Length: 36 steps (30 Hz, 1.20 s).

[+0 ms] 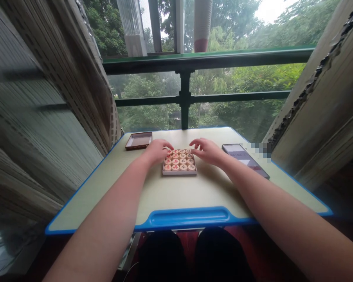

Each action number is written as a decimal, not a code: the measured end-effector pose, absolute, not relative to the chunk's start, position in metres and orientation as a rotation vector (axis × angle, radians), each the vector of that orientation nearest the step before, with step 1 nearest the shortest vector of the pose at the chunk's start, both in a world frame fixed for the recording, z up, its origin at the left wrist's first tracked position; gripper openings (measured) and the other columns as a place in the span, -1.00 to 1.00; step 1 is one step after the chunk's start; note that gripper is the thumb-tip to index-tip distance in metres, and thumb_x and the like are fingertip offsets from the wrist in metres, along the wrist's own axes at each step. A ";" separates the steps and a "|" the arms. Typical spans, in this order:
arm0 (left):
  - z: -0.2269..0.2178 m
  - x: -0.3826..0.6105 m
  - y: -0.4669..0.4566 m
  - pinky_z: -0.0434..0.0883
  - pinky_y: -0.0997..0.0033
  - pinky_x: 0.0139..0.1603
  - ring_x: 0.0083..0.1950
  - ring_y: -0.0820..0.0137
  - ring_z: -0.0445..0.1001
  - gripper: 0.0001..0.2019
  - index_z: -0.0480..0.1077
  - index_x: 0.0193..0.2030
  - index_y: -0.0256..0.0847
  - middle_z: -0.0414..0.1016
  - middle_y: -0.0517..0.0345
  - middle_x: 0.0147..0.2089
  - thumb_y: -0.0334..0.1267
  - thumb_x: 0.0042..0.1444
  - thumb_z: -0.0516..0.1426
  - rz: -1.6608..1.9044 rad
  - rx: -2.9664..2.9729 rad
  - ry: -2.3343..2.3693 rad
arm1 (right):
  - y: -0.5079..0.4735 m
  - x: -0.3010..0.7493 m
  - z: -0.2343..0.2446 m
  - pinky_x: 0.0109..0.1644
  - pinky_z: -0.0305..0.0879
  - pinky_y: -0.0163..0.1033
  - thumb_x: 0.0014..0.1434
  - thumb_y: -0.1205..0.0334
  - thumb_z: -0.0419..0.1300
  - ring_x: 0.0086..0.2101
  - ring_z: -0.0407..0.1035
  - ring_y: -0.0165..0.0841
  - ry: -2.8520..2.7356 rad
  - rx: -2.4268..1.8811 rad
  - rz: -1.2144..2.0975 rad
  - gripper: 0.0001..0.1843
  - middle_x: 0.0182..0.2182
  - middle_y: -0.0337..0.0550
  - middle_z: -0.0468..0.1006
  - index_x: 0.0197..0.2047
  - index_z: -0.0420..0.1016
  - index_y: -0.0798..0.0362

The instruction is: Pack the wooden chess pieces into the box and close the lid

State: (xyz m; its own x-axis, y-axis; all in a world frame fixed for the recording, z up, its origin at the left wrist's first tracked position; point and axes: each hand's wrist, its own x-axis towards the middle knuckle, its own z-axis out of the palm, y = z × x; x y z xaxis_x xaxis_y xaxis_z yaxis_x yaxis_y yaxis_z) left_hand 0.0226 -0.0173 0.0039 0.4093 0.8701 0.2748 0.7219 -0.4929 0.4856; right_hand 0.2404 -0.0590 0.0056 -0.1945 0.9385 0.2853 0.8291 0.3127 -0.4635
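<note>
A small open box [179, 172] filled with several round wooden chess pieces [179, 161] marked in red sits mid-table. My left hand [157, 150] rests at the box's far left corner, fingers curled onto the pieces there. My right hand [207, 149] reaches in from the right, fingers bent over the far right pieces. What either hand pinches, if anything, is hidden by the fingers.
The box's brown lid [138, 140] lies at the far left of the blue-rimmed table [191, 217]. A phone [245, 159] lies to the right. Bamboo blinds flank both sides; a green railing [206, 59] and window stand behind.
</note>
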 end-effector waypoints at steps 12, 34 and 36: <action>-0.006 0.023 -0.010 0.34 0.38 -0.04 -0.08 0.29 0.44 -0.69 0.47 -0.17 -0.23 0.53 0.07 -0.10 -0.27 0.05 -0.03 0.644 2.248 1.562 | -0.072 0.241 0.005 0.22 -0.05 0.09 -0.38 -0.12 0.39 0.21 -0.06 -0.01 -2.319 -1.481 0.703 0.33 0.23 0.10 0.06 0.35 -0.26 -0.03; -0.011 0.023 -0.003 0.44 0.39 -0.29 -0.36 0.40 0.48 -0.93 0.40 -0.38 -0.31 0.50 0.06 -0.35 -0.40 -0.06 0.13 1.004 1.576 1.346 | -0.070 0.242 0.002 0.22 -0.02 0.04 -0.33 -0.06 0.38 0.20 -0.05 -0.08 -2.308 -1.404 0.485 0.20 0.21 0.05 0.09 0.32 -0.10 -0.02; -0.009 0.022 -0.005 0.45 0.38 -0.28 -0.36 0.40 0.47 -0.92 0.40 -0.39 -0.32 0.49 0.07 -0.37 -0.38 -0.10 0.17 1.024 1.557 1.320 | -0.069 0.242 0.002 0.22 -0.01 0.04 -0.33 -0.08 0.38 0.20 -0.04 -0.07 -2.300 -1.412 0.515 0.20 0.21 0.05 0.10 0.32 -0.10 -0.02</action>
State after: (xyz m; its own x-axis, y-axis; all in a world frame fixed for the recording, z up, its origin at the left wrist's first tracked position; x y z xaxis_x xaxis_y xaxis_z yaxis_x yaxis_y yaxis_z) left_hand 0.0221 -0.0048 -0.0094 0.1148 0.9910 0.0683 0.3130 -0.1013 0.9443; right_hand 0.2420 -0.0695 0.0015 -0.4156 0.8993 0.1359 0.7554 0.4246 -0.4991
